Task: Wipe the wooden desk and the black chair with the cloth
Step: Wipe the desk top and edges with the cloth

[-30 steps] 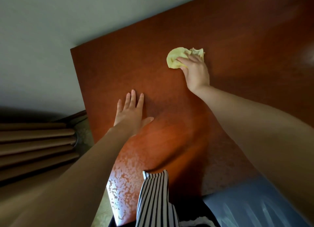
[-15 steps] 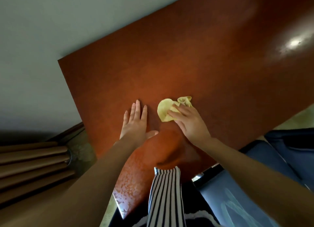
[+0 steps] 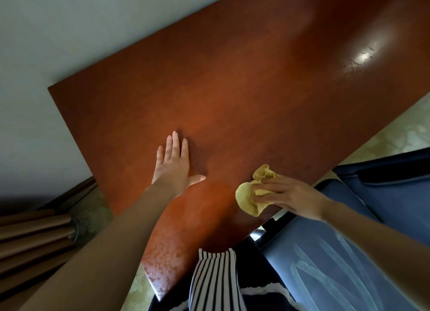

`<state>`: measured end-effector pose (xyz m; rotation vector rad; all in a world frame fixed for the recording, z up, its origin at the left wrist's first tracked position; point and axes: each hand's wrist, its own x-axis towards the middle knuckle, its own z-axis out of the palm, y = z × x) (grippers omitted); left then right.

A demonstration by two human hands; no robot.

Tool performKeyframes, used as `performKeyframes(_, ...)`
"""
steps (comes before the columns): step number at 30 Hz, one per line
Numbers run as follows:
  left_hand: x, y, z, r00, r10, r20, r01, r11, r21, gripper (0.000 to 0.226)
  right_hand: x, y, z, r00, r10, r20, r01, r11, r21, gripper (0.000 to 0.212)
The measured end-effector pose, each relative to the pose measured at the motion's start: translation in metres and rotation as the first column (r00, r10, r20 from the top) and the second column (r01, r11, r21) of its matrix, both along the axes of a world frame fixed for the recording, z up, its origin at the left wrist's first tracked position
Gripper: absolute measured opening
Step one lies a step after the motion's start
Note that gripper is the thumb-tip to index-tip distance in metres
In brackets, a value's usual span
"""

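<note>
The wooden desk [image 3: 244, 96] is a reddish-brown top that runs diagonally across the view. My left hand [image 3: 173, 165] lies flat on it, fingers together and thumb out, holding nothing. My right hand [image 3: 288, 195] presses a crumpled yellow cloth [image 3: 250, 199] onto the desk at its near edge, fingers spread over the cloth. The dark chair [image 3: 381, 187] stands at the lower right beside the desk, its seat partly behind my right forearm.
A pale wall [image 3: 69, 31] borders the desk's far and left sides. Brown curtain folds [image 3: 30, 238] hang at the lower left. Pale patterned floor [image 3: 395, 138] shows at the right. My striped clothing [image 3: 214, 282] touches the desk's near edge.
My right hand has dragged the cloth from the far middle of the desk back to the near edge, then rightward. My left hand has stayed flat in place.
</note>
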<state>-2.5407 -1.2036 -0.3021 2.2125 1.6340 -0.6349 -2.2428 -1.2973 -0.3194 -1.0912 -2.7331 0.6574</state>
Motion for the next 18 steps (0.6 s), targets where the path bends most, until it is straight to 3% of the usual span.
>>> performKeyframes(9, -0.005, 0.009, -0.012, 0.999, 0.033, 0.037, -0.032, 0.999, -0.028, 0.103, 0.017, 0.12, 0.002, 0.968, -0.243, 0.069, 0.248, 0.966, -0.079, 0.042)
performKeyframes(18, -0.011, 0.01, -0.016, 1.0, 0.007, -0.01, -0.006, 0.999, 0.04, 0.086, -0.023, 0.261, -0.004, 0.936, -0.351, 0.019, 0.352, 0.932, -0.085, 0.038)
